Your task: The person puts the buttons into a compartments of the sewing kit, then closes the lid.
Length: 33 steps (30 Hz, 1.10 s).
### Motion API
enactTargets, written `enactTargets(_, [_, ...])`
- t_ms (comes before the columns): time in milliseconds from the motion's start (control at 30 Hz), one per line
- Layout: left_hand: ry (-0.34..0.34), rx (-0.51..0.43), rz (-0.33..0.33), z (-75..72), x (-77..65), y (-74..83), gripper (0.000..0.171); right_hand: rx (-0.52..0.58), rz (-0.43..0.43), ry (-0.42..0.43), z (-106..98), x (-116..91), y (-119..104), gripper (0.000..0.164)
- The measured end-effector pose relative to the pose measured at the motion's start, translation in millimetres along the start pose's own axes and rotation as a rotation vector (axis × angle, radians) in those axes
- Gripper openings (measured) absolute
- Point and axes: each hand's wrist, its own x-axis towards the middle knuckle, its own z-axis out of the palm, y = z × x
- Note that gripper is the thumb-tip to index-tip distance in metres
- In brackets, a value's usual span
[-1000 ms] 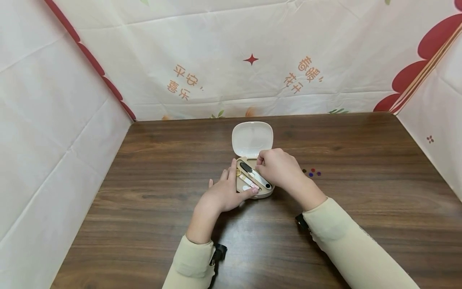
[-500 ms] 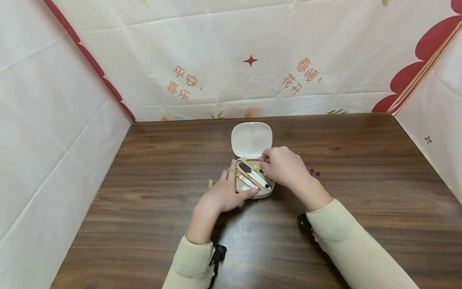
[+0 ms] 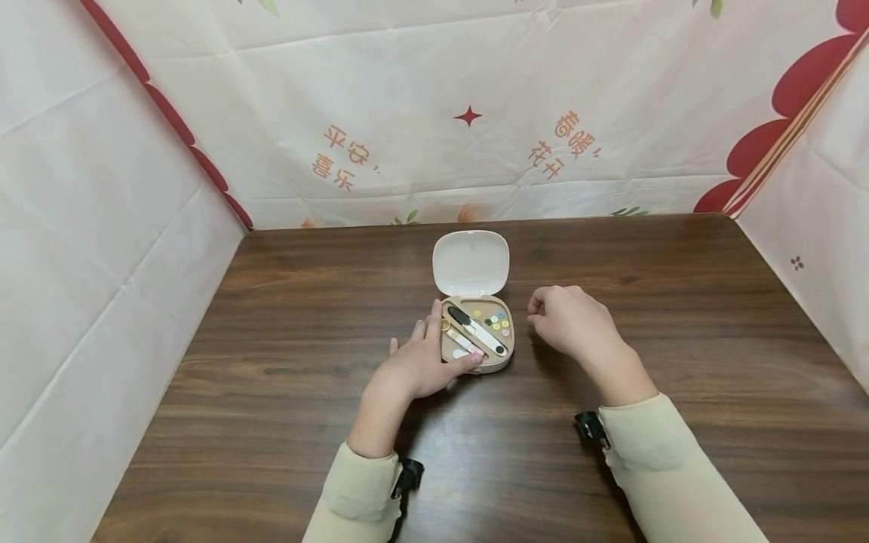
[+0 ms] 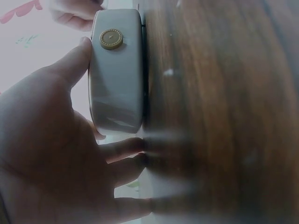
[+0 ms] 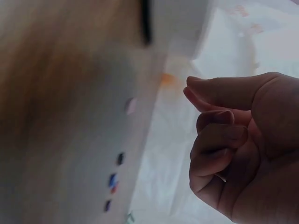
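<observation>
A small beige sewing box stands on the table, its white lid tipped back. Inside lie thread snips with a white body and dark tip, a tape-like strip and several coloured buttons in the right compartment. My left hand rests against the box, thumb on its front rim and straight index finger along its left side. A round gold clasp shows in the left wrist view. My right hand hovers right of the box, fingers curled, thumb and index tips together; nothing shows between them.
In the right wrist view, several loose buttons lie on the table, a pinkish one apart from them; the right hand hides them in the head view. Patterned white cloth walls the wooden table at back and sides.
My right hand has drawn back from the box's right compartment to the right, and the buttons in it now show. The left hand has stayed on the box.
</observation>
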Motion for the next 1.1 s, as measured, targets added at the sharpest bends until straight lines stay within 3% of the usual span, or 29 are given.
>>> enactTargets(367, [-0.015,0.008,-0.014,-2.1,-2.2,3.4,0.114,-0.026,0.048,-0.034,11.3,2.5,22.7,0.013])
enactTargets(867, [-0.024,0.024,-0.015,-2.9,-2.6,6.4,0.115,-0.074,0.057,-0.1,6.3,5.0,23.7,0.019])
enactTargets(967, [-0.028,0.028,-0.016,-2.1,-2.2,5.6,0.114,-0.118,0.045,-0.143,4.4,9.5,20.4,0.026])
enactTargets(1100, [-0.027,0.01,-0.024,-2.3,-2.9,3.7,0.114,-0.219,0.006,-0.197,1.2,19.1,13.9,0.02])
